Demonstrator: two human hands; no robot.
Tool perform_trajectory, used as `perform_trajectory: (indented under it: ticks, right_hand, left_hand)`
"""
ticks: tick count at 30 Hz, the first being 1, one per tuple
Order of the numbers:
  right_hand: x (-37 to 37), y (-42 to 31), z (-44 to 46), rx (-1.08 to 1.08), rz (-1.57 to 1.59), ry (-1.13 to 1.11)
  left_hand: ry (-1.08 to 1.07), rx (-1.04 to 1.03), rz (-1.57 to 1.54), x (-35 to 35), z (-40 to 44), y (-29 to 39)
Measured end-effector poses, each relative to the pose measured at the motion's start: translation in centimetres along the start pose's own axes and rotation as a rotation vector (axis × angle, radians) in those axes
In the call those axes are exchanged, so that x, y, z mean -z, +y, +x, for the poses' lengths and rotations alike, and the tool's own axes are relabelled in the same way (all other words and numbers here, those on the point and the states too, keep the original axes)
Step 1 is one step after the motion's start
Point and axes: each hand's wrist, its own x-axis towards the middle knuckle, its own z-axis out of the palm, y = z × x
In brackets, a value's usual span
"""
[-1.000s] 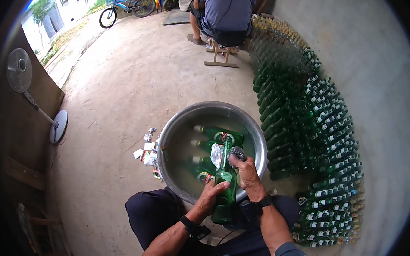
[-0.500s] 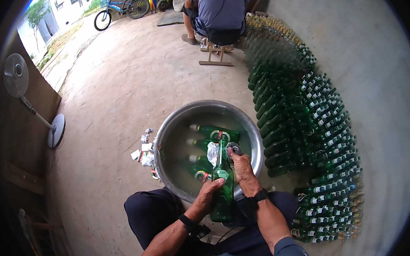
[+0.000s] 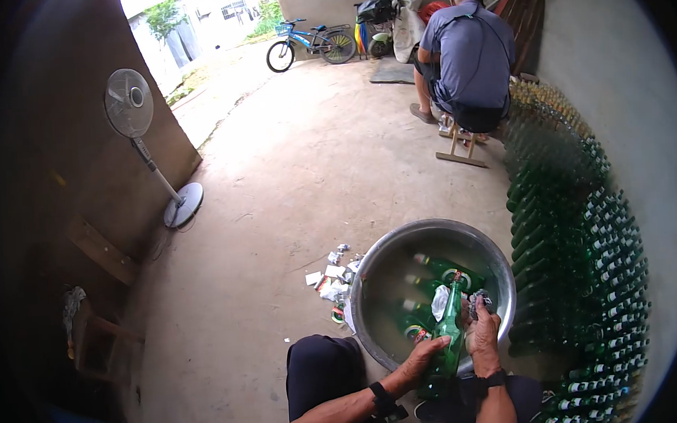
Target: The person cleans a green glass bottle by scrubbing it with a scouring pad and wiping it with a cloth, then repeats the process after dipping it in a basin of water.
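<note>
A green glass bottle (image 3: 450,332) is tilted over the near rim of a round metal basin (image 3: 368,336), neck pointing away from me. My left hand (image 3: 423,358) is closed round its body. Beside the neck, my right hand (image 3: 483,334) pinches a dark scouring pad (image 3: 477,304). Several green bottles, among them one with a red and white label (image 3: 457,277), lie in the basin's cloudy water. A crumpled white piece (image 3: 440,303) rests among them, left of the held bottle.
Rows of green bottles (image 3: 546,223) line the right wall. Torn label scraps (image 3: 333,282) lie left of the basin. A standing fan (image 3: 129,104) is at the left. Farther back, a person (image 3: 472,59) sits on a low wooden stool (image 3: 462,156), and a blue bicycle (image 3: 310,43) stands by the doorway.
The view has swung left and up, so everything appears farther right and lower. Both hands still hold the bottle and the pad, with the pad now slightly apart from the neck.
</note>
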Motion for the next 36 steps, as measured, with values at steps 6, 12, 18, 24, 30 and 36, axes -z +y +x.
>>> perform_trajectory:
  ticks: [6, 12, 18, 24, 30, 36]
  right_hand:
    - [0.0, -0.5, -0.2, 0.037, -0.178, -0.053]
    - [-1.6, -1.8, -1.9, -0.02, -0.284, -0.184]
    - [-1.8, -1.3, -1.7, -0.025, -0.271, -0.291]
    - [0.3, -0.1, 0.2, -0.081, -0.214, -0.231]
    - [-0.8, -0.7, 0.0, -0.162, -0.099, -0.14]
    - [2.5, 2.1, 2.5, -0.247, 0.009, -0.077]
  left_hand:
    - [-0.073, -0.006, 0.1, -0.2, -0.5, 1.1]
    - [-0.033, -0.074, 0.18, 0.6, 0.4, 0.7]
    - [0.022, -0.099, 0.302, 0.3, 0.3, 0.6]
    - [-0.038, -0.057, 0.413, -0.1, -0.1, 0.6]
    - [-0.026, -0.017, 0.405, 0.5, 0.3, -0.5]
    - [-0.041, 0.012, 0.231, -0.3, -0.7, 0.0]
